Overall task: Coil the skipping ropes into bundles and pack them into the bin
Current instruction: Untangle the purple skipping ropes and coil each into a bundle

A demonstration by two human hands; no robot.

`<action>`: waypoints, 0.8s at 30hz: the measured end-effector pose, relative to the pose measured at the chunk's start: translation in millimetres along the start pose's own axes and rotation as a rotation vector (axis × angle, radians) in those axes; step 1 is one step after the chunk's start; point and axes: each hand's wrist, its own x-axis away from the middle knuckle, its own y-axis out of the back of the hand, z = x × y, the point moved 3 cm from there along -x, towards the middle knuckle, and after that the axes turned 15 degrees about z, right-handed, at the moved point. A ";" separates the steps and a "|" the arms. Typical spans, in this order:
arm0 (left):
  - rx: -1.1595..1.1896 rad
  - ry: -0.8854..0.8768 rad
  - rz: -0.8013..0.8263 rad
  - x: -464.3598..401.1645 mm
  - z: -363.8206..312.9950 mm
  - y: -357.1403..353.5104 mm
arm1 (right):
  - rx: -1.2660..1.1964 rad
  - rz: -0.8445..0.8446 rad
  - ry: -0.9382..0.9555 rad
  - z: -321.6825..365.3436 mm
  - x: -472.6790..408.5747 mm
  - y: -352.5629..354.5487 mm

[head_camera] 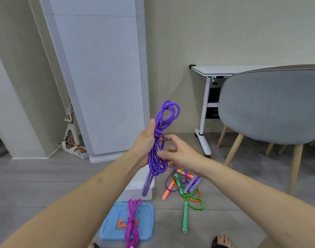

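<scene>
My left hand holds a coiled purple skipping rope upright in the air, wrapped around its middle, one patterned handle hanging down. My right hand pinches the rope's other handle end beside the wrap. Below, partly hidden by the rope, stands the white bin. A bundled magenta rope lies on the blue lid. A loose tangle of orange, green and purple ropes lies on the floor to the right.
A grey chair on wooden legs and a white desk stand at the right. A tall white panel leans on the wall behind. My feet show at the bottom edge.
</scene>
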 end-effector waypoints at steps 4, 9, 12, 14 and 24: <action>0.023 -0.004 0.010 3.1 -2.8 -1.5 | -0.036 -0.043 0.054 0.7 -1.8 -11.8; 0.081 0.043 0.003 6.7 -5.9 -5.2 | -0.016 -0.054 0.046 1.3 -4.3 -13.3; 0.097 0.022 -0.008 4.4 -7.1 -1.7 | 0.039 -0.081 0.078 0.4 -7.1 -7.4; 0.008 -0.062 -0.045 1.8 -8.1 4.8 | 0.025 -0.110 0.106 2.9 -5.4 -1.4; -0.345 -0.162 -0.003 -1.0 -10.0 13.5 | 0.270 -0.252 0.239 14.1 6.3 11.5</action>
